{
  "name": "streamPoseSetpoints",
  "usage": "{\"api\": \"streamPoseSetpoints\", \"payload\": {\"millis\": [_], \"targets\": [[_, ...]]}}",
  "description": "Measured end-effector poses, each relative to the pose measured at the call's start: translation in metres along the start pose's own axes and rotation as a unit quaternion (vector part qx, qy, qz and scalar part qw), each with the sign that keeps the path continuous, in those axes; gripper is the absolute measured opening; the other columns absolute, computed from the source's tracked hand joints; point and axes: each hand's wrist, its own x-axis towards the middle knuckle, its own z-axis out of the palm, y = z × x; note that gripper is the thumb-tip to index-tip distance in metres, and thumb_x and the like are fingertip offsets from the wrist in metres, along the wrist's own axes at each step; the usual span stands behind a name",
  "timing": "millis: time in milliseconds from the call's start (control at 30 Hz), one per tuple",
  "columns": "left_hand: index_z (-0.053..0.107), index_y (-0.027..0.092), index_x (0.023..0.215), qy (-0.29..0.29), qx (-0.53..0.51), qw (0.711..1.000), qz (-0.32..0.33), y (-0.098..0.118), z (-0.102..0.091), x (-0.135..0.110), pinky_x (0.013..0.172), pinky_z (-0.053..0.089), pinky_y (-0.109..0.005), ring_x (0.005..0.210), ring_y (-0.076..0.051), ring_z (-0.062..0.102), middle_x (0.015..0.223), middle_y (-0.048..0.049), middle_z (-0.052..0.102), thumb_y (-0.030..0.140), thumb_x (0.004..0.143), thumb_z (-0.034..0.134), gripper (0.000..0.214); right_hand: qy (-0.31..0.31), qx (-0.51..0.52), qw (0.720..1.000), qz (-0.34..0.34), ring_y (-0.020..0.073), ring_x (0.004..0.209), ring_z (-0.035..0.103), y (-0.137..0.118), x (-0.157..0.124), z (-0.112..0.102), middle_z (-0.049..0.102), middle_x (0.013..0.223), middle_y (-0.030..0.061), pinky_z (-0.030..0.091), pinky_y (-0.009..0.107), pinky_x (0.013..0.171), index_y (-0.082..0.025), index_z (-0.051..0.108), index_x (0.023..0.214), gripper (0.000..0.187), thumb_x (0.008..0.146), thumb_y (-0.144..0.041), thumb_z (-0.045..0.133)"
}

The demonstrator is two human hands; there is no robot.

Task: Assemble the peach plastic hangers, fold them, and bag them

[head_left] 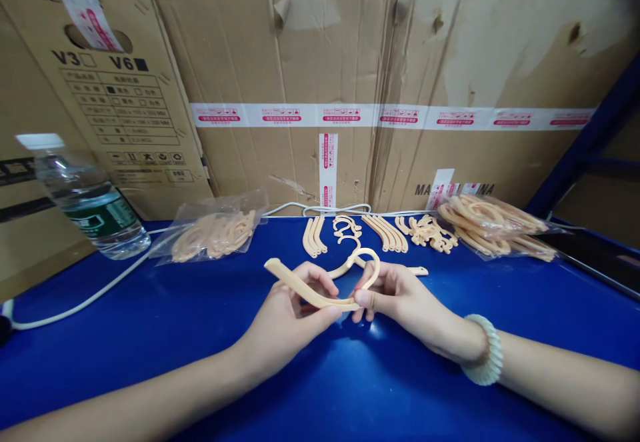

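My left hand (pixel 280 319) is closed around a curved beige hanger arm (pixel 294 283), whose free end points up and to the left. With thumb and fingers, my right hand (pixel 413 299) pinches a beige hanger hook (pixel 374 259) at its lower end. The hook and the arm meet between my fingertips; whether they are locked together I cannot tell. Just behind my hands, another beige hanger (pixel 420 271) lies on the blue table (pixel 200 335), partly hidden. Farther back are loose hanger arms (pixel 385 234), more arms (pixel 314 235) and some hooks (pixel 346 226).
Small beige pieces (pixel 431 232) form a pile at the back right, beside bagged hanger parts (pixel 490 222). At the left are another bag of parts (pixel 215 234), a water bottle (pixel 97 199) and a white cable (pixel 85 303). Cardboard boxes (pixel 280 169) wall off the back.
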Motion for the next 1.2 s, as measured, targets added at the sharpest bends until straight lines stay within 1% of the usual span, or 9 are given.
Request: {"api": "streamPoseSetpoints", "payload": {"millis": [200, 433, 533, 600, 700, 767, 867, 1033, 1200], "targets": [[0.055, 0.018, 0.093, 0.036, -0.045, 0.998, -0.037, -0.002, 0.0, 0.003, 0.074, 0.052, -0.026, 0.081, -0.013, 0.064, 0.086, 0.0024, 0.06, 0.021, 0.072, 0.074, 0.028, 0.022, -0.039, 0.997, -0.067, 0.0076, 0.061, 0.056, 0.002, -0.001, 0.0, 0.063, 0.07, -0.0023, 0.044, 0.019, 0.054, -0.017, 0.059, 0.066, 0.029, 0.067, -0.032, 0.084], [0.047, 0.019, 0.093, -0.053, -0.073, 0.995, -0.039, -0.002, 0.006, 0.0, 0.082, 0.053, -0.032, 0.081, -0.015, 0.068, 0.083, 0.0017, 0.067, 0.019, 0.077, 0.072, 0.03, -0.029, -0.039, 0.998, -0.039, 0.0074, 0.051, 0.054, 0.008, -0.003, 0.005, 0.062, 0.063, -0.0012, 0.047, 0.021, 0.05, -0.015, 0.063, 0.073, 0.032, 0.071, -0.041, 0.081], [0.046, 0.019, 0.089, -0.036, -0.077, 0.995, -0.061, -0.001, 0.006, 0.0, 0.074, 0.053, -0.029, 0.074, -0.013, 0.066, 0.078, 0.0028, 0.067, 0.017, 0.072, 0.075, 0.034, -0.025, -0.034, 0.997, -0.068, 0.0077, 0.051, 0.055, -0.002, -0.002, 0.0, 0.065, 0.069, 0.0007, 0.048, 0.022, 0.051, -0.014, 0.067, 0.088, 0.032, 0.081, -0.045, 0.072], [0.046, 0.019, 0.088, -0.018, -0.077, 0.994, -0.069, -0.002, 0.004, 0.001, 0.068, 0.052, -0.025, 0.068, -0.011, 0.064, 0.075, 0.0044, 0.066, 0.017, 0.071, 0.077, 0.035, 0.018, -0.05, 0.992, -0.114, 0.0094, 0.053, 0.056, -0.013, 0.002, -0.013, 0.065, 0.072, 0.0008, 0.049, 0.023, 0.051, -0.016, 0.065, 0.107, 0.035, 0.091, -0.046, 0.06], [0.048, 0.019, 0.088, -0.001, -0.074, 0.995, -0.067, -0.003, 0.003, 0.003, 0.066, 0.051, -0.024, 0.065, -0.01, 0.063, 0.075, 0.0055, 0.066, 0.016, 0.071, 0.078, 0.035, 0.092, -0.231, 0.949, -0.194, 0.0133, 0.062, 0.06, -0.025, 0.013, -0.046, 0.066, 0.078, 0.0036, 0.053, 0.026, 0.056, -0.016, 0.059, 0.122, 0.035, 0.099, -0.038, 0.045], [0.048, 0.019, 0.088, -0.001, -0.077, 0.995, -0.066, -0.003, 0.002, 0.003, 0.068, 0.052, -0.025, 0.066, -0.01, 0.064, 0.075, 0.0051, 0.067, 0.016, 0.07, 0.078, 0.035, 0.091, -0.46, 0.85, -0.241, 0.0175, 0.074, 0.065, -0.027, 0.021, -0.07, 0.069, 0.086, 0.0079, 0.055, 0.031, 0.065, -0.015, 0.064, 0.115, 0.032, 0.101, -0.031, 0.04], [0.048, 0.019, 0.088, 0.0, -0.081, 0.994, -0.068, -0.002, 0.003, 0.003, 0.068, 0.052, -0.027, 0.066, -0.011, 0.064, 0.075, 0.0045, 0.067, 0.017, 0.069, 0.078, 0.036, 0.06, -0.566, 0.78, -0.26, 0.0281, 0.098, 0.061, -0.023, 0.031, -0.097, 0.07, 0.098, 0.013, 0.049, 0.047, 0.087, -0.018, 0.071, 0.097, 0.018, 0.092, -0.025, 0.056], [0.048, 0.019, 0.088, 0.006, -0.09, 0.993, -0.071, 0.0, 0.004, 0.003, 0.069, 0.051, -0.028, 0.066, -0.011, 0.064, 0.075, 0.0046, 0.066, 0.019, 0.068, 0.079, 0.037, 0.02, -0.586, 0.765, -0.267, 0.0271, 0.095, 0.06, -0.012, 0.038, -0.104, 0.07, 0.094, 0.0127, 0.046, 0.047, 0.088, -0.02, 0.074, 0.085, 0.018, 0.09, -0.02, 0.056], [0.048, 0.018, 0.089, 0.005, -0.095, 0.993, -0.07, 0.002, 0.003, 0.003, 0.07, 0.051, -0.029, 0.067, -0.011, 0.064, 0.075, 0.0036, 0.066, 0.02, 0.068, 0.079, 0.037, 0.076, -0.513, 0.804, -0.291, 0.0249, 0.091, 0.064, -0.014, 0.036, -0.097, 0.072, 0.094, 0.01, 0.05, 0.043, 0.084, -0.021, 0.072, 0.085, 0.019, 0.092, -0.026, 0.055]]}}
